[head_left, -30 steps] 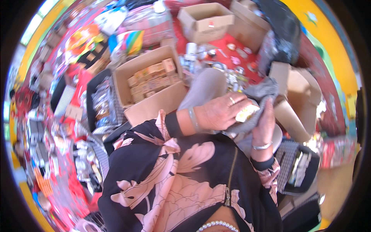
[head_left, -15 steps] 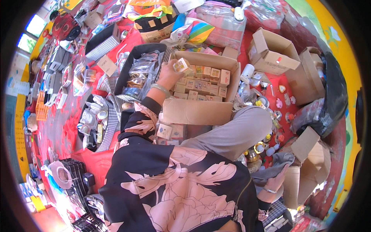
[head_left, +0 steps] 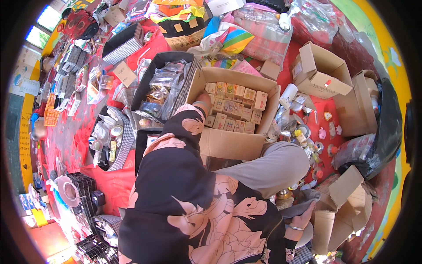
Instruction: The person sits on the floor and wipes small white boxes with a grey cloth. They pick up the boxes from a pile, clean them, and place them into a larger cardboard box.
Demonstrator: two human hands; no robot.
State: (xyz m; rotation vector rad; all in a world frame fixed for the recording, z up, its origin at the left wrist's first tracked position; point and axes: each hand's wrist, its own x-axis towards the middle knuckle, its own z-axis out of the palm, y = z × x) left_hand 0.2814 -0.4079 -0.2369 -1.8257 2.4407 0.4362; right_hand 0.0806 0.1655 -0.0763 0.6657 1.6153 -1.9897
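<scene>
My left hand reaches down inside the left wall of an open cardboard box. Its fingers are hidden there, beside rows of small printed boxes that look like little cartons in white and tan. At the lower right my right hand, with a bracelet at the wrist, is closed on a grey cloth. This hand is low beside my bent knee, next to another open carton.
Left of the box stands a checked bin of plastic-wrapped goods, with a second bin of tape rolls nearer. Open cartons stand to the right. Bottles and small trinkets lie on red sheeting beyond my knee.
My left hand held a small printed box above the carton; now it is down inside the left side. My torso leans further forward. The right hand stays with the grey cloth.
</scene>
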